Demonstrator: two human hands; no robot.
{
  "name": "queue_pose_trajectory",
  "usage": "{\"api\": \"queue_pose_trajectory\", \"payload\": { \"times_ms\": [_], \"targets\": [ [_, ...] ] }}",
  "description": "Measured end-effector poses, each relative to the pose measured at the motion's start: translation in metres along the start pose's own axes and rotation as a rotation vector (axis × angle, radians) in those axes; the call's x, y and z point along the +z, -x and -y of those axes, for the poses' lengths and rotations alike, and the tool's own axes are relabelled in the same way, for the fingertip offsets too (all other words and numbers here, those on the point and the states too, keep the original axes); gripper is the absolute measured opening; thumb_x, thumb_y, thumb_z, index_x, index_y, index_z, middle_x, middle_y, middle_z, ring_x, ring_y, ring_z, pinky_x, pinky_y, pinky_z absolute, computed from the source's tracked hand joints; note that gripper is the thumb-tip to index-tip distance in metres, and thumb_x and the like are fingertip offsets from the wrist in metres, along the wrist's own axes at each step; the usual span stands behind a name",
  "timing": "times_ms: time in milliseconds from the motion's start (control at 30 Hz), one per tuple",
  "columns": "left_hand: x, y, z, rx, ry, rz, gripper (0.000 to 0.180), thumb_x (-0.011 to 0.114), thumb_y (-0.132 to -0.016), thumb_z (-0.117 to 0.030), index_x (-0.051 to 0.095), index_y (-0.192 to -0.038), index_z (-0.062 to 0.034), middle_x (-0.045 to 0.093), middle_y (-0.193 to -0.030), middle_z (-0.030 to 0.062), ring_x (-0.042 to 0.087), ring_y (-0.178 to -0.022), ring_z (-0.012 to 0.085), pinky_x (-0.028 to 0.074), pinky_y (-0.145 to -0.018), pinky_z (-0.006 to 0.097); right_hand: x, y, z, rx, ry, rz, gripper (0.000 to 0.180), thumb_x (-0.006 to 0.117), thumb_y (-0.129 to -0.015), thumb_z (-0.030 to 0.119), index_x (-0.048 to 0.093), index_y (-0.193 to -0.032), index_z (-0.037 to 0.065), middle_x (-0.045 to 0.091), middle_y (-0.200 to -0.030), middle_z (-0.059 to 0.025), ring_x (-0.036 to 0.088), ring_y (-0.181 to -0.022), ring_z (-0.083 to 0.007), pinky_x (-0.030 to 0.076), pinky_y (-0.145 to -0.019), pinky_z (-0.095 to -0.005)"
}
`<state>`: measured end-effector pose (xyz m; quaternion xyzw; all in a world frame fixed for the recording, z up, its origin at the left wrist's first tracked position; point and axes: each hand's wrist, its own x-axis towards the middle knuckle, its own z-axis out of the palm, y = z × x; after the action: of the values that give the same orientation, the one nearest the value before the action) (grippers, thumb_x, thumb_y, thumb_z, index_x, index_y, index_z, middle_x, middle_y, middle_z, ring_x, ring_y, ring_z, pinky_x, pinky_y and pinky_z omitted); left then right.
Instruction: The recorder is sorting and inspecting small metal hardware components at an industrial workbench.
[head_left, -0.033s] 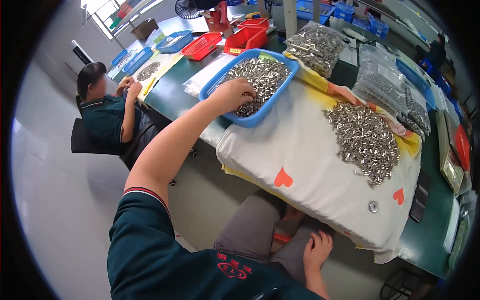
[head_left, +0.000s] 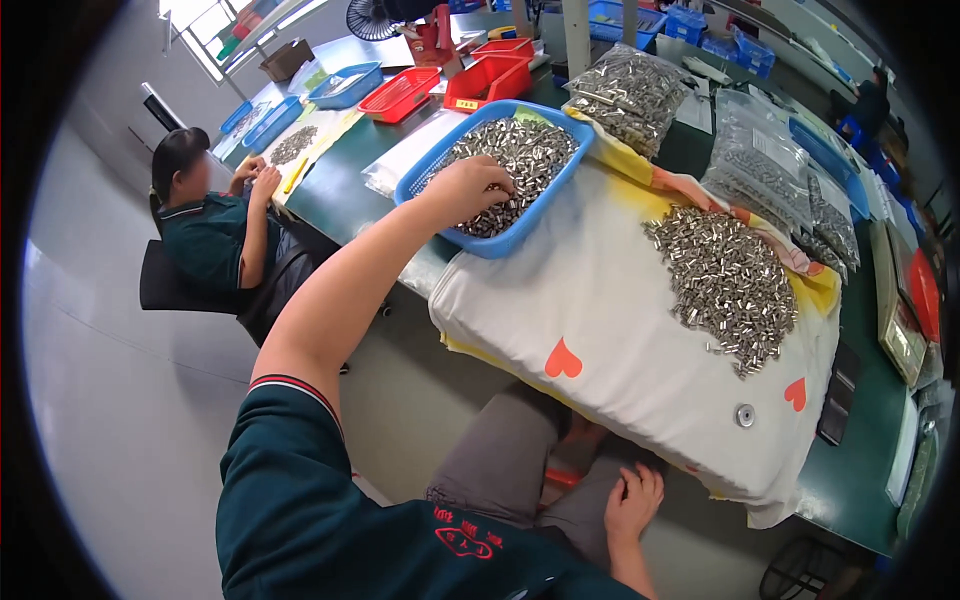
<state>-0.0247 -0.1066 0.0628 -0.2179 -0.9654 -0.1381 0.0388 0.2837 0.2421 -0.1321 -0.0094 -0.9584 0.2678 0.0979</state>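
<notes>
My left hand [head_left: 468, 192] reaches into a blue plastic basket [head_left: 408, 190] filled with small shiny metal cylinders [head_left: 530, 150]. Its fingers are curled down at the surface of the pieces; what lies between them is hidden. Low in the picture, my right hand [head_left: 634, 500] rests on my thigh with nothing in it, its fingers loosely spread. On the white cloth [head_left: 540, 300] to the right of the basket lies a wide pile of similar metal cylinders [head_left: 730, 285]. A single round metal piece [head_left: 745, 415] sits near the cloth's front edge.
Clear bags of metal parts [head_left: 625, 100] stand behind the cloth, with more bags [head_left: 755, 165] to their right. Red bins [head_left: 400, 95] are beyond the basket. A dark flat object [head_left: 838, 395] lies at the cloth's right edge. A co-worker [head_left: 210, 235] sits at the left.
The whole view has shifted very slightly. Both hands keep their places and poses.
</notes>
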Motion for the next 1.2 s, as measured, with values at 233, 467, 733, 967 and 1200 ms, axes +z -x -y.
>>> {"api": "queue_pose_trajectory", "payload": {
  "times_ms": [233,467,733,967,1200],
  "targets": [
    [0.015,-0.060,0.001,0.114,-0.074,-0.046,0.013,0.057,-0.077,-0.017,0.062,-0.084,-0.0076,0.056,-0.091,0.0088,0.053,-0.088,0.0251,0.042,-0.079,0.034,-0.002,0.001,-0.003,0.040,0.012,0.016,0.018,0.056,-0.069,0.008,0.061,-0.086,0.008,0.053,-0.099,-0.0111,0.043,-0.100,-0.0341,0.032,-0.087,-0.0452],
    [0.023,-0.108,0.012,0.065,-0.154,-0.020,0.014,0.057,-0.076,-0.018,0.062,-0.085,-0.0080,0.058,-0.088,0.0082,0.055,-0.086,0.0259,0.043,-0.076,0.035,-0.001,-0.001,-0.007,0.067,0.021,0.023,0.016,0.057,-0.069,0.008,0.062,-0.085,0.009,0.053,-0.097,-0.0103,0.044,-0.097,-0.0336,0.032,-0.087,-0.0449],
    [0.016,-0.119,0.031,0.081,-0.158,-0.009,0.016,0.059,-0.073,-0.021,0.064,-0.085,-0.0113,0.060,-0.089,0.0089,0.056,-0.084,0.0244,0.044,-0.074,0.035,-0.003,-0.003,-0.004,0.046,0.000,-0.007,0.016,0.058,-0.069,0.007,0.062,-0.085,0.009,0.053,-0.096,-0.0090,0.044,-0.097,-0.0328,0.032,-0.087,-0.0438],
    [0.003,-0.073,0.057,-0.029,-0.179,-0.059,0.017,0.060,-0.074,-0.023,0.062,-0.080,-0.0075,0.058,-0.084,0.0113,0.055,-0.083,0.0258,0.044,-0.073,0.035,-0.001,-0.002,-0.004,0.027,-0.007,-0.012,0.016,0.057,-0.069,0.007,0.061,-0.084,0.009,0.053,-0.099,-0.0087,0.044,-0.099,-0.0327,0.032,-0.087,-0.0438],
    [-0.010,-0.025,0.056,-0.115,-0.122,-0.050,0.016,0.060,-0.075,-0.020,0.061,-0.082,-0.0047,0.057,-0.084,0.0100,0.055,-0.079,0.0234,0.044,-0.072,0.032,-0.003,0.001,-0.002,0.032,-0.017,-0.017,0.016,0.056,-0.067,0.005,0.061,-0.081,0.008,0.054,-0.102,-0.0084,0.044,-0.104,-0.0312,0.032,-0.088,-0.0418]
  ]
}}
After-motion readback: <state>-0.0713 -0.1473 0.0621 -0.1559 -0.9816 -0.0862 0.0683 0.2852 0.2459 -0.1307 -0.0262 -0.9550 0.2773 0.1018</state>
